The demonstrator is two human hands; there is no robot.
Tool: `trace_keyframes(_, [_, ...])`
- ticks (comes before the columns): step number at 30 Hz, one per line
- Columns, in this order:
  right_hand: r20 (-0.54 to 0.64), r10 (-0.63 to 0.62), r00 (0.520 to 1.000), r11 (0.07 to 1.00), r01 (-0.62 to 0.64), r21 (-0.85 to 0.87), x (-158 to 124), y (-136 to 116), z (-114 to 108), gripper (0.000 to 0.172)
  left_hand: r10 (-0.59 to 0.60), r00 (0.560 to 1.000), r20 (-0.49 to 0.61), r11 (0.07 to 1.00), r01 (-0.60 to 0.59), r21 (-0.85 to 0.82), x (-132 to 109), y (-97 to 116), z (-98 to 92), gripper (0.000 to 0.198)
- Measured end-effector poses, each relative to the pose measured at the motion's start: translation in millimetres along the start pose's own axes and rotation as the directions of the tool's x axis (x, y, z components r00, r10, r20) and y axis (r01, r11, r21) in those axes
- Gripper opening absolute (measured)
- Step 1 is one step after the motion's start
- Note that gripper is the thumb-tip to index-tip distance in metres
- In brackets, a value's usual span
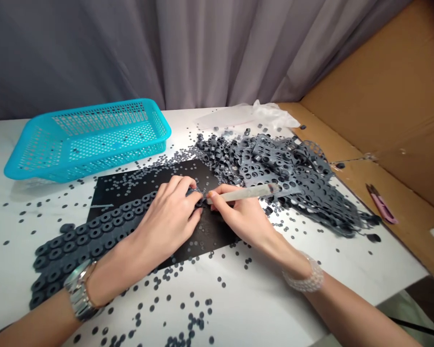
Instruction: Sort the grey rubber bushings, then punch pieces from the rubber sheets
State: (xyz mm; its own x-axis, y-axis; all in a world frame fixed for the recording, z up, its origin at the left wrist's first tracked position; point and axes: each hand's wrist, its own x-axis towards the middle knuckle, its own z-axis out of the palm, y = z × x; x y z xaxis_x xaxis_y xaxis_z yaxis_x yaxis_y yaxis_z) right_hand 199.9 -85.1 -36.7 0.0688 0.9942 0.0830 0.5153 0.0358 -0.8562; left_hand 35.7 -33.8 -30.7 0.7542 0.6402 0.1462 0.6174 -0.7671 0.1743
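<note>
A dark grey rubber sheet (pixel 94 235) with rows of raised rings runs from the lower left to the middle, partly over a black mat (pixel 217 226). My left hand (pixel 173 207) is closed on the sheet's right end, thumb and fingers pressed together there. Just to its right, my right hand (pixel 238 212) pinches a flat, pale grey tool (pixel 246 193), whose tip points left at the sheet's end. The exact contact at the tip is hidden by my fingers. Small dark discs (pixel 195 320) lie scattered around both hands.
A turquoise basket (pixel 112 144) stands at the back left. Behind my right hand lies a heap of perforated rubber scraps (pixel 296 178), with small rings (pixel 220 154) beside it. Clear plastic (pixel 267 115) rests at the back. Pink-handled snips (pixel 383 205) lie on cardboard (pixel 412 202) at the right.
</note>
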Motion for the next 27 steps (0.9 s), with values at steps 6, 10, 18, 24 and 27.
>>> trace_keyframes(6, [0.013,-0.025,1.0,0.999,0.026,-0.039,-1,-2,1,0.027,0.017,1.0,-0.015,0.998,-0.017,0.054,2,3,0.0,0.02])
trace_keyframes(10, [0.018,-0.048,0.999,0.995,0.05,-0.092,0,-3,3,0.025,0.037,0.999,-0.027,0.994,-0.034,0.104,3,4,0.1,0.02])
trace_keyframes(18, [0.023,-0.119,0.993,0.953,0.121,-0.278,6,-10,7,0.022,-0.01,1.0,-0.005,0.999,0.01,0.053,9,4,1.1,0.017])
trace_keyframes(24, [0.03,-0.112,0.993,0.958,0.116,-0.262,6,-10,5,0.022,-0.052,0.999,-0.011,0.997,0.051,-0.055,10,3,10.3,0.02])
trace_keyframes(27, [0.015,-0.112,0.994,0.962,0.112,-0.249,6,-9,6,0.023,-0.03,0.998,-0.05,0.984,0.021,-0.176,9,1,7.0,0.021])
